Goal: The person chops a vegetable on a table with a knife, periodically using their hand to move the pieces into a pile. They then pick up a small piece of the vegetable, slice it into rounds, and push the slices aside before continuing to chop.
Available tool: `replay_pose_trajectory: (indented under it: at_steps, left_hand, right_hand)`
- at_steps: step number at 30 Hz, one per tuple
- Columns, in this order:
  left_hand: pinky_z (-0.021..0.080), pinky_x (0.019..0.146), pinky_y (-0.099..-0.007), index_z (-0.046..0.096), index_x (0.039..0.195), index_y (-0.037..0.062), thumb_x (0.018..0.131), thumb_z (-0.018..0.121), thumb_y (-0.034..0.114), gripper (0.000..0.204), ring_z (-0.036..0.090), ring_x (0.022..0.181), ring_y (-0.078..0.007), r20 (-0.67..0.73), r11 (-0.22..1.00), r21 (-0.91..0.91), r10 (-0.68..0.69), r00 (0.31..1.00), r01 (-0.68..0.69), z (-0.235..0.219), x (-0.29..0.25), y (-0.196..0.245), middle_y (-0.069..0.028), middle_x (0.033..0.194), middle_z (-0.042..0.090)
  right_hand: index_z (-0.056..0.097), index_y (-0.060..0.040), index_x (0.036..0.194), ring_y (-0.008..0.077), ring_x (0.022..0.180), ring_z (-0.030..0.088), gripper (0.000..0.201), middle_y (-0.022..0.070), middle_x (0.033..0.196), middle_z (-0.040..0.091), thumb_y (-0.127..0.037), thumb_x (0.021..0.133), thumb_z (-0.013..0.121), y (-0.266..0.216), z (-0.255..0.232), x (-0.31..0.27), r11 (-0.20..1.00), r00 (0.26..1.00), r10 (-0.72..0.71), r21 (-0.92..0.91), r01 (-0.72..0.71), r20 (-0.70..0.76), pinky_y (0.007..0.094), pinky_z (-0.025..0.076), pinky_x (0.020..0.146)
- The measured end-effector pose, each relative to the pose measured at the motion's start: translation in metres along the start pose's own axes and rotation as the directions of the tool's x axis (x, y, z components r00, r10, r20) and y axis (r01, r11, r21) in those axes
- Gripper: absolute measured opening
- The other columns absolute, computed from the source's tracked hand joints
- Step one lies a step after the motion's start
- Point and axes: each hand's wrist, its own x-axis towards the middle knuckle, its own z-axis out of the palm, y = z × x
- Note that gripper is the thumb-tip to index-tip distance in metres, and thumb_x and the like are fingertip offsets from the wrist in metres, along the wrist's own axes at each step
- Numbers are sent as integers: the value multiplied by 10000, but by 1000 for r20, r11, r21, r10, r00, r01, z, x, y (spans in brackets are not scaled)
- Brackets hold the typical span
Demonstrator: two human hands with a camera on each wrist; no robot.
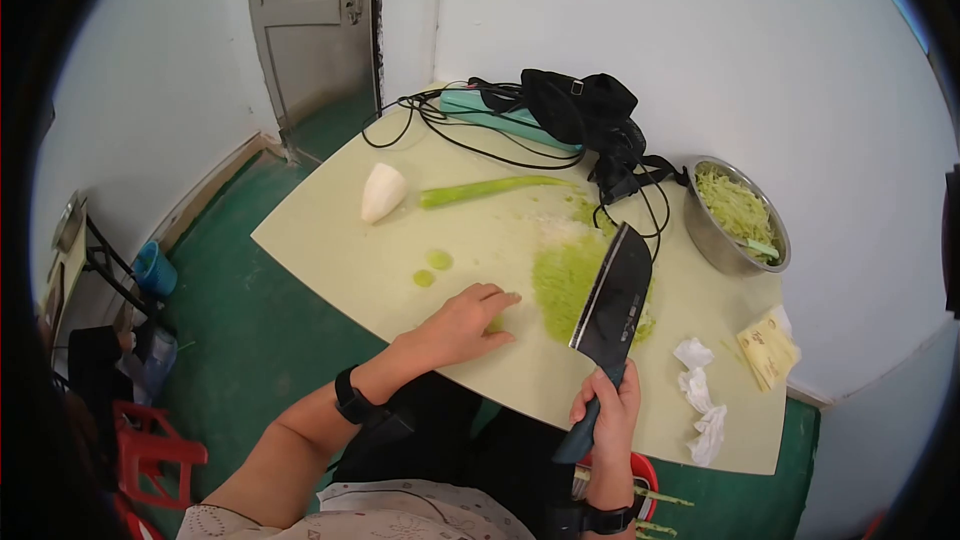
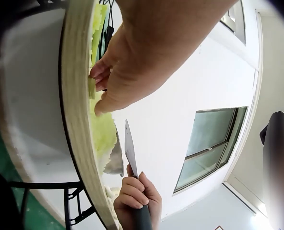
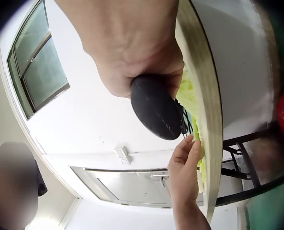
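Right hand point(image 1: 607, 410) wrapped around the dark handle of a cleaver point(image 1: 612, 298), blade lifted and tilted over the right edge of a pile of green shreds point(image 1: 566, 280) mid-tabletop. Left hand point(image 1: 462, 322) lies flat, fingers straight and together, fingertips pressing a small green piece just left of that pile; not gripping anything.

Pale tabletop point(image 1: 340, 250) also carries: a white peeled root chunk point(image 1: 382, 191) at far left, a long green stalk point(image 1: 492, 189) lying beside it, two small green slices point(image 1: 432, 268) near the left hand. Far side: a teal box point(image 1: 500, 117) with black cables point(image 1: 440, 125) and a black bag point(image 1: 580, 105) on top. Far right, a steel bowl point(image 1: 710, 240) filled with green shreds, against the wall. Near right: crumpled white tissues point(image 1: 700, 400) and a yellow packet point(image 1: 767, 348); print on it too small to read. Markings on the cleaver blade not legible.

Nothing sits between cleaver and pile. Grey door point(image 1: 312, 30) at far left, green floor point(image 1: 250, 340), red stool point(image 1: 150, 450) near left.
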Motion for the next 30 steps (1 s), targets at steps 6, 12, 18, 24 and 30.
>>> replay_pose_trajectory:
  at_steps: [6,12,18,24,30]
  left_hand:
    - [493,858,-355,598,1114,19,737,713,104,403,575,995,-292,-71,983,-132,-138,988,127,-9,-21,-9,-141,1071,601]
    - [495,806,-356,657,977,35,721,685,52,258,579,946,-282,-41,998,-56,-18,999,15,-3,-20,-17,-107,1001,639]
    - [499,773,-354,677,884,28,709,684,33,175,591,900,-276,-100,1000,-24,-1,995,-1,2,-17,-20,-104,940,647]
    - [500,757,-353,672,876,24,713,689,29,163,590,885,-273,-95,1000,19,11,995,-9,4,-14,-18,-100,921,640]
    - [501,745,-355,661,856,13,690,694,25,170,591,862,-281,-127,995,75,68,990,-58,6,-14,-18,-105,901,637]
  right_hand:
    - [461,15,952,255,518,600,161,137,687,594,-122,888,517,-28,31,11,625,977,-13,-761,175,214,368,459,471]
    - [440,26,891,370,600,612,135,203,688,586,-47,811,520,-31,52,6,137,901,-23,-892,432,433,433,494,518]
    - [434,24,884,368,560,608,165,203,709,577,-8,757,535,-31,58,1,91,884,27,-882,463,467,416,509,509]
    - [435,19,880,349,523,606,179,188,659,567,-8,746,551,-25,57,2,57,873,-1,-872,487,487,405,499,462]
    - [442,12,895,323,504,606,198,162,642,560,-9,740,564,-25,60,-4,-27,876,5,-876,482,482,380,499,443]
